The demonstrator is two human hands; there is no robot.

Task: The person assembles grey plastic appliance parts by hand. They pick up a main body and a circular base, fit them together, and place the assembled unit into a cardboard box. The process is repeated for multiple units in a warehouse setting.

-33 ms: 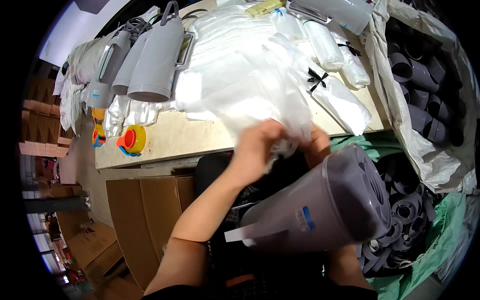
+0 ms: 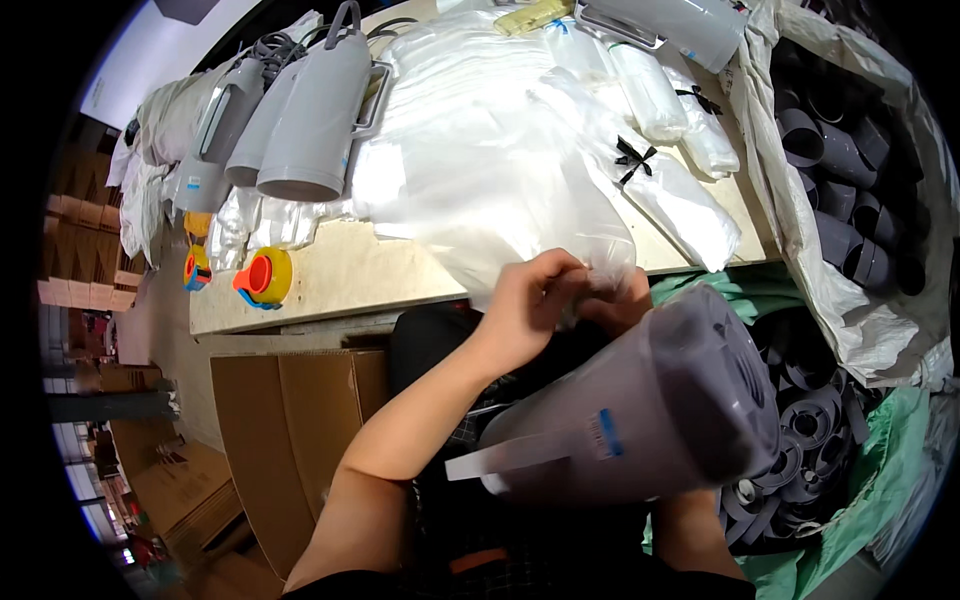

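Note:
My left hand [image 2: 528,312] is closed in a pinch at the near edge of a thin clear plastic bag [image 2: 520,195]. Close beside it, my right hand [image 2: 625,300] also grips that edge, its lower fingers partly hidden by a large grey plastic cylinder. This jug-like grey cylinder [image 2: 560,425] lies tilted across my right forearm, its wide ribbed end toward the right. It bears a small blue and white label and a pale strip at its narrow end. The bag spreads over a stack of clear bags [image 2: 450,75] on the pale table [image 2: 370,275].
Grey cylinders with handles [image 2: 312,120] stand at the table's left, near a yellow and orange tape dispenser [image 2: 265,277]. Tied bag bundles [image 2: 675,205] lie right. A white sack [image 2: 800,220] and a green sack [image 2: 885,470] hold grey parts. An open cardboard box [image 2: 300,420] stands lower left.
My hands have drawn slightly closer together at the bag's edge, and the bag there looks less crumpled. The grey cylinder across my forearm has shifted a little to the left.

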